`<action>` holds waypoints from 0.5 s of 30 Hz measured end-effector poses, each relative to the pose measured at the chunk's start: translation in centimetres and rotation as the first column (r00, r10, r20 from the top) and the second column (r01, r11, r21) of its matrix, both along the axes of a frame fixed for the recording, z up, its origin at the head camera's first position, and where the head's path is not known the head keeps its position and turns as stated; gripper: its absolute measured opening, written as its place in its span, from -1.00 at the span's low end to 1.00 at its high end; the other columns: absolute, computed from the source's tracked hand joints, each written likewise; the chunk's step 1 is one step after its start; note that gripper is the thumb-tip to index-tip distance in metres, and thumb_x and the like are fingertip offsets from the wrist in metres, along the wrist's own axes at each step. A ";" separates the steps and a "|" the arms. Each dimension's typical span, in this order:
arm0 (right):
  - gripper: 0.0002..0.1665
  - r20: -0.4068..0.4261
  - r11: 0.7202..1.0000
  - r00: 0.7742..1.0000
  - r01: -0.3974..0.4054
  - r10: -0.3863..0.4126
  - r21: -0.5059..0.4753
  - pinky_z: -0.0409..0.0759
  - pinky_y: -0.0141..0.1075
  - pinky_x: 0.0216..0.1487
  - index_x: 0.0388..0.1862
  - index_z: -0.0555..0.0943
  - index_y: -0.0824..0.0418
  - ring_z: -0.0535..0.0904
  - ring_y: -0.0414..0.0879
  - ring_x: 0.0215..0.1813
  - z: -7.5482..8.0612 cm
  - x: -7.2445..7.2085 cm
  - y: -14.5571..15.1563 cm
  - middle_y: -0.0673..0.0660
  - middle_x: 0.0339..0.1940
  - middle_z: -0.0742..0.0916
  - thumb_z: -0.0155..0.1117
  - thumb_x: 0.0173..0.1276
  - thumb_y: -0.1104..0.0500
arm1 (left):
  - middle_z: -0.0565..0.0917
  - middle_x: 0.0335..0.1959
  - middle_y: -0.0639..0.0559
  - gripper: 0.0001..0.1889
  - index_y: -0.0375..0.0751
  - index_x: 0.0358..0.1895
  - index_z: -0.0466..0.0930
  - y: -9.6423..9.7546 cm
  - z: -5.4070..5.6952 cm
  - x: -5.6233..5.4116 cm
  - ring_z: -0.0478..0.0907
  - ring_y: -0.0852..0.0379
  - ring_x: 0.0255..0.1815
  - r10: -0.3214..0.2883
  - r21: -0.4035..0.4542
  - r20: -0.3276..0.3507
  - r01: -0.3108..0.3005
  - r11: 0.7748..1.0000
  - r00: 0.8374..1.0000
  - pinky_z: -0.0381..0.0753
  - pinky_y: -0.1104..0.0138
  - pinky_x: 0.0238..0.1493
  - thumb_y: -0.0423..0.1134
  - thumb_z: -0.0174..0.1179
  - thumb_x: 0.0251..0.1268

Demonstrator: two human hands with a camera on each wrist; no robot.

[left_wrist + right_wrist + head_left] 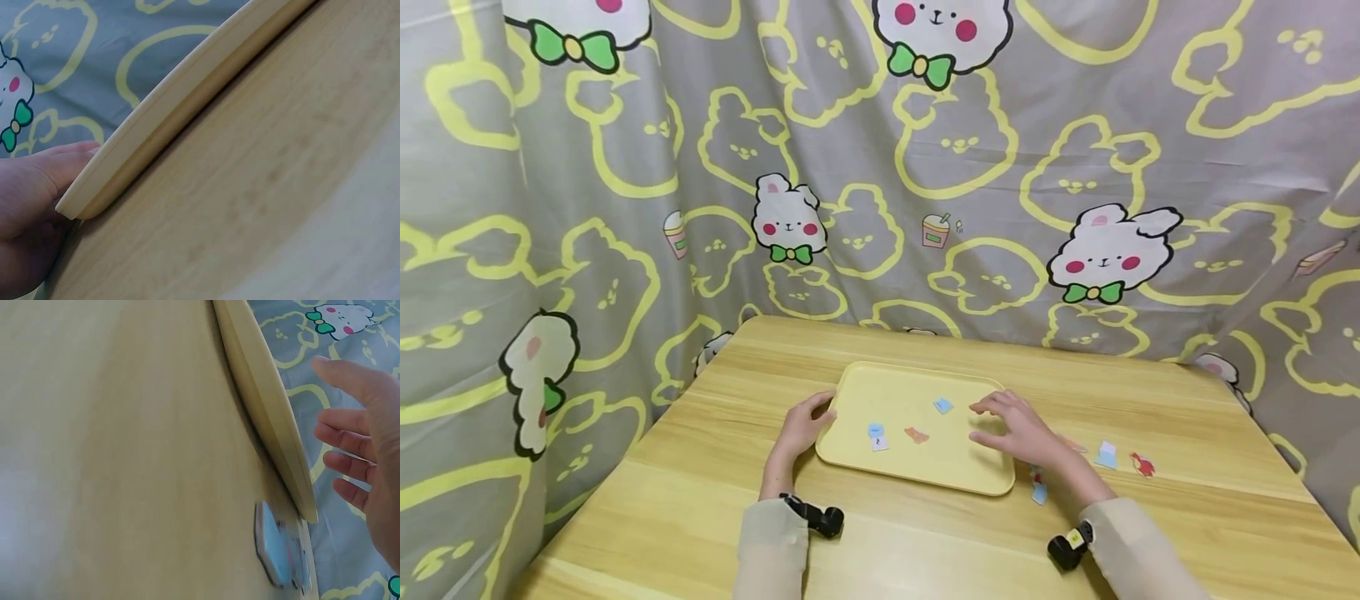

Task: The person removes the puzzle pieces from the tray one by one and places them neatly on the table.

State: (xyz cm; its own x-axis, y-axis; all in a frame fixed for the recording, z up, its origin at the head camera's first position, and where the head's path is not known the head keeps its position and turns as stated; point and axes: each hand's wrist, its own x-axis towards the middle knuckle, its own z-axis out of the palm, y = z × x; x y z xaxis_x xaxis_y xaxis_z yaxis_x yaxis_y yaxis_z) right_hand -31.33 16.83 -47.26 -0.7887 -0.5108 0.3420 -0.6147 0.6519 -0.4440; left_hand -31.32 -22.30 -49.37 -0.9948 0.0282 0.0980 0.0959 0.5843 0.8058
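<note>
A pale yellow tray [917, 472] lies on the wooden table. My left hand [802, 423] holds its left rim; in the left wrist view, the fingers [72, 156] reach over the edge of the tray. Over the tray's right side hovers my right hand [1018, 429], with thumb and fingers spread apart and nothing between them. The right wrist view shows this hand [369, 437] above the rim. On the tray lie a small blue piece [943, 405], an orange-red piece [917, 435] and a blue-and-white piece [877, 437].
Right of the tray are more flat pieces on the table: a blue-and-white one [1107, 454], a red one [1143, 464], an orange one [1072, 444] partly behind the right arm, and a blue one [1039, 493] near the tray's corner. A patterned curtain [865, 150] hangs behind the table.
</note>
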 end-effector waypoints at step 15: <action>-0.39 0.015 0.996 1.000 -0.017 0.015 0.089 0.33 0.34 0.33 0.13 0.62 0.23 0.51 0.20 0.21 0.4 -1.7 -2.1 0.16 0.09 0.68 0.41 0.22 -0.11 | 0.46 0.39 -0.21 -0.52 -0.18 0.38 0.42 -0.1 -0.1 -0.1 0.30 -0.24 0.46 0.007 0.004 -0.012 -0.007 1.000 1.000 0.28 -0.07 0.51 -0.24 0.15 0.42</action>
State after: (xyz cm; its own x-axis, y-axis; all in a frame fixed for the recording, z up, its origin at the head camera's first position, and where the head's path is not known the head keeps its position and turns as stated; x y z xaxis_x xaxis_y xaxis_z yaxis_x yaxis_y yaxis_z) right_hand -33.04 14.72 -46.90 -0.7847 -0.5512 0.2837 -0.6195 0.6794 -0.3933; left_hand -31.38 -22.39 -49.43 -0.9938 0.0204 0.1097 0.1010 0.5820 0.8069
